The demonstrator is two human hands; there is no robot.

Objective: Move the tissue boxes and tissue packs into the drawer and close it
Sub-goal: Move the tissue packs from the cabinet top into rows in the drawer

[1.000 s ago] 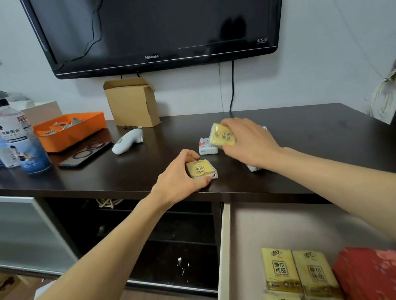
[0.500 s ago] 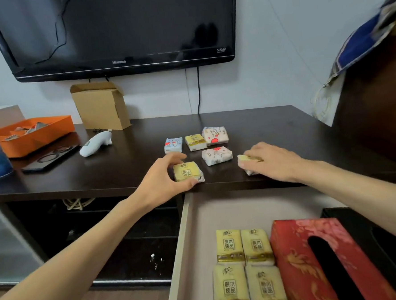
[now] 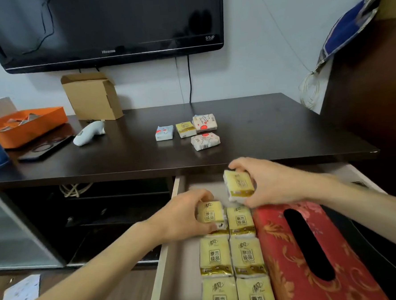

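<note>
both hands are over the open drawer [image 3: 176,262], each closed around one small yellow tissue pack: the left hand [image 3: 180,218] pinches its left pack [image 3: 210,215] by the short edges, just above the far end of the rows of yellow packs [image 3: 231,261] already lying in the drawer, and the right hand [image 3: 266,182] grips its right pack [image 3: 239,185] with thumb below and fingers over the top, tilted, held beyond those rows toward the back of the drawer. whether the left pack already touches the pack beneath it cannot be told. the red tissue box [image 3: 315,258] lies in the drawer, touching the right side of the yellow rows. on the desk [image 3: 272,131], beyond the drawer, four more packs wait: a blue pack [image 3: 164,132], a yellow desk pack [image 3: 185,129] and two white-and-red packs [image 3: 204,132], grouped close together. these packs look light and soft, with a slick film wrap that should give under pressure, so a gentle pinch across the narrow sides seems best; squeezing hard would only crumple them. the box looks stiffer and would want a grip across its long walls. by my reading the job is well along, with the desk packs and the closing of the drawer left.
</note>
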